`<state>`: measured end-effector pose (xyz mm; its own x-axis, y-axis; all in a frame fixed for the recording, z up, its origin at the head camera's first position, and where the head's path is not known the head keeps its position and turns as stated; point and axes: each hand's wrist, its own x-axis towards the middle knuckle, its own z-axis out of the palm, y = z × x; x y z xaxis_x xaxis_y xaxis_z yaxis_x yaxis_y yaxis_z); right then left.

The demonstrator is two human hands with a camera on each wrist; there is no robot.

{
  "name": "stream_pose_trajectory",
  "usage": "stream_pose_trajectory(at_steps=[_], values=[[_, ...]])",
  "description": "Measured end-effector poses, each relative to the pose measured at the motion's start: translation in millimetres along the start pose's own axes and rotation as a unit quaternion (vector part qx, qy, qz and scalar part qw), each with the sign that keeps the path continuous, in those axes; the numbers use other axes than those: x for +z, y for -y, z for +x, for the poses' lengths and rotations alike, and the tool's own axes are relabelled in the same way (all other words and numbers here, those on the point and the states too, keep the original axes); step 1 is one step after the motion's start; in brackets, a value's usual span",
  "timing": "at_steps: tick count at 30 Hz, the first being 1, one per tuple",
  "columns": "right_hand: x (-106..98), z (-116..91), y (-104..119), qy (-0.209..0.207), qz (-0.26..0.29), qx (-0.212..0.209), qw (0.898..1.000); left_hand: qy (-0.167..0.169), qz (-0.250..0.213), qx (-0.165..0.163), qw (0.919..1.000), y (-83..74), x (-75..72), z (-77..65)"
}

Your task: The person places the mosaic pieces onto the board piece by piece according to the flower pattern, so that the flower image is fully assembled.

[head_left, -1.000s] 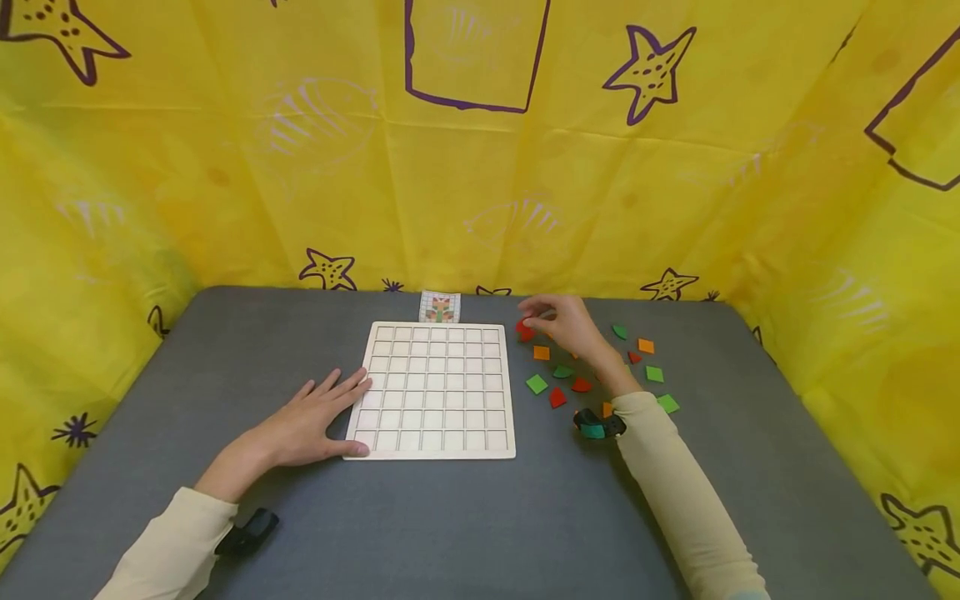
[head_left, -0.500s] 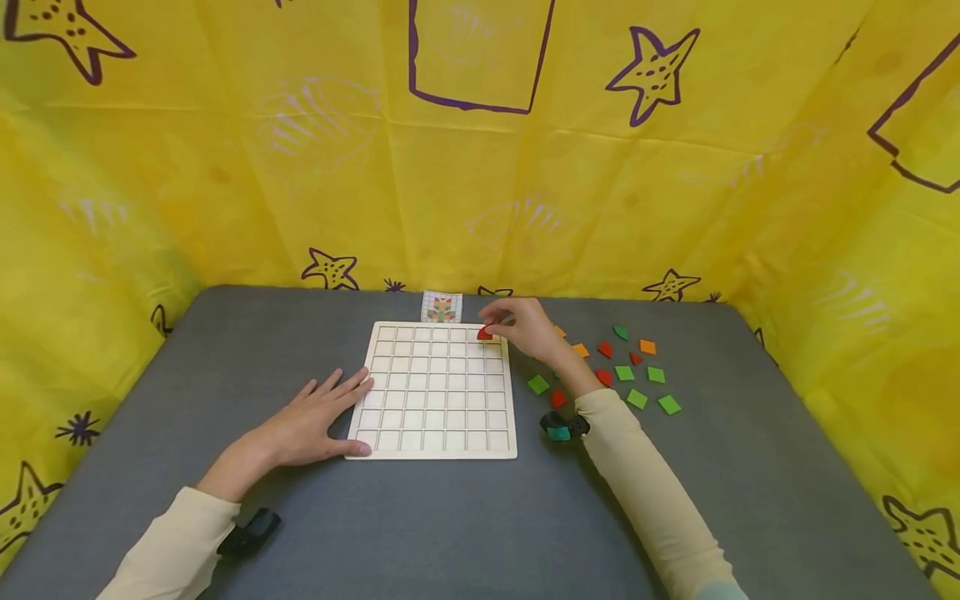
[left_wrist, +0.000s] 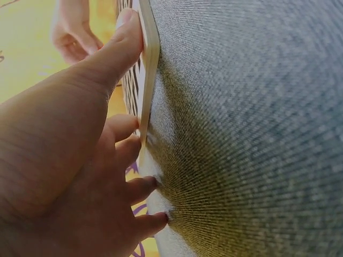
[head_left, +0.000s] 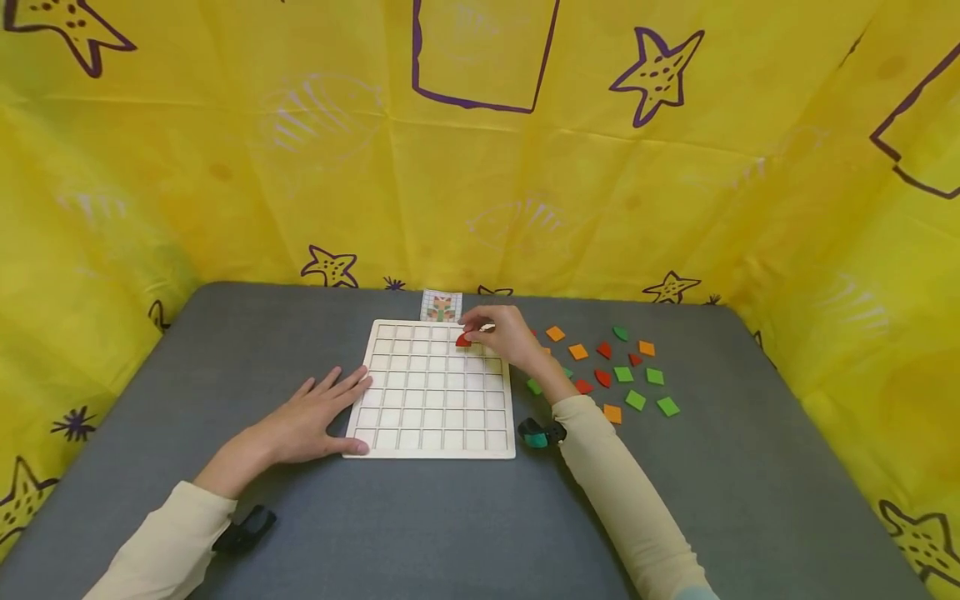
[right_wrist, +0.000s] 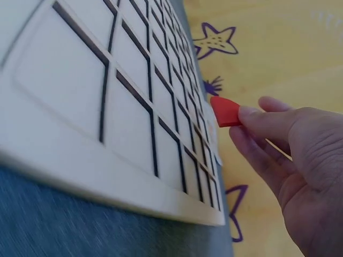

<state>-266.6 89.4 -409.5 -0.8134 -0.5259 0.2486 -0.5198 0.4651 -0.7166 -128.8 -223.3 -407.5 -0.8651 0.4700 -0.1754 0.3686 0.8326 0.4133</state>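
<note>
A pale wooden grid board (head_left: pixel 433 392) with square cells lies flat on the grey table. Spread along its left edge, my left hand (head_left: pixel 315 421) has thumb and fingertips touching the rim; the left wrist view shows the thumb (left_wrist: pixel 126 45) on the board's edge. Over the far part of the board, my right hand (head_left: pixel 504 335) pinches a red quarter-round tile (right_wrist: pixel 225 111) between thumb and fingers. In the right wrist view the tile appears held just above the board. A small card (head_left: pixel 442 306) with a coloured pattern touches or nearly touches the board's far edge.
Right of the board lie several loose tiles: orange squares (head_left: pixel 577 352), green squares (head_left: pixel 635 401), red pieces (head_left: pixel 603 378) and a green curved piece (head_left: pixel 620 333). A yellow patterned cloth (head_left: pixel 480 167) stands behind the table (head_left: pixel 420 525).
My right hand has moved left from the loose tiles to above the board, carrying the red tile. My left hand has stayed at the board's left edge.
</note>
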Motion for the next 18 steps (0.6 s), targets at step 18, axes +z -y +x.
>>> stream_pose_trajectory(at_steps=[18], values=[[9.3,3.5,-6.0,0.044,-0.015,0.036,0.998,0.000,-0.005,-0.004,1.0000,-1.2,0.5,0.0]])
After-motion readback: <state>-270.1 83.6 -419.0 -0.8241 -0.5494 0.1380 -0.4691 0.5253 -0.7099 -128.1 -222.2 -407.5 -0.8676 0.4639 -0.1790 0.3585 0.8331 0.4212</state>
